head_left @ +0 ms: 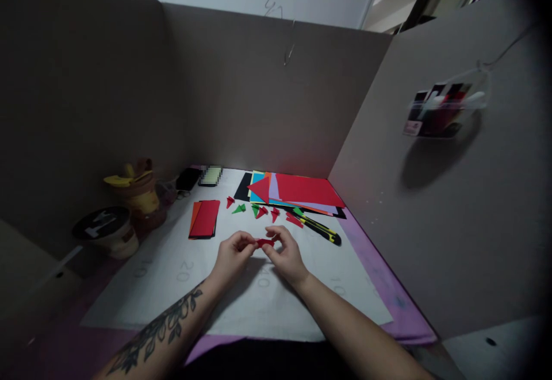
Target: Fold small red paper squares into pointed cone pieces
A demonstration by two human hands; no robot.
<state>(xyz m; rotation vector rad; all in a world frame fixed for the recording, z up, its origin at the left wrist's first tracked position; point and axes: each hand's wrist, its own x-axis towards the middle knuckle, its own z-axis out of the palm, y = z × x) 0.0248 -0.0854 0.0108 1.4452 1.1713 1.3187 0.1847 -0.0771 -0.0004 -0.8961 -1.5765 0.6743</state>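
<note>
Between my two hands is a small folded piece of red paper (264, 242), held above the white sheet. My left hand (235, 252) pinches its left end between thumb and fingers. My right hand (288, 255) grips the right end, thumb below and fingers curled over the top. Just beyond my fingers lies a row of small folded paper shapes, such as a green one (240, 209) and a red one (275, 214). A black and yellow utility knife (319, 229) rests to the right of them, close to my right hand.
Sheets of coloured paper (308, 189) are stacked at the back right. A pile of red and orange paper rectangles (204, 219) lies left. Along the left wall stand a lidded tub (116, 239) and a yellow-brown pot (144, 196). A plastic holder (448, 107) hangs on the right wall.
</note>
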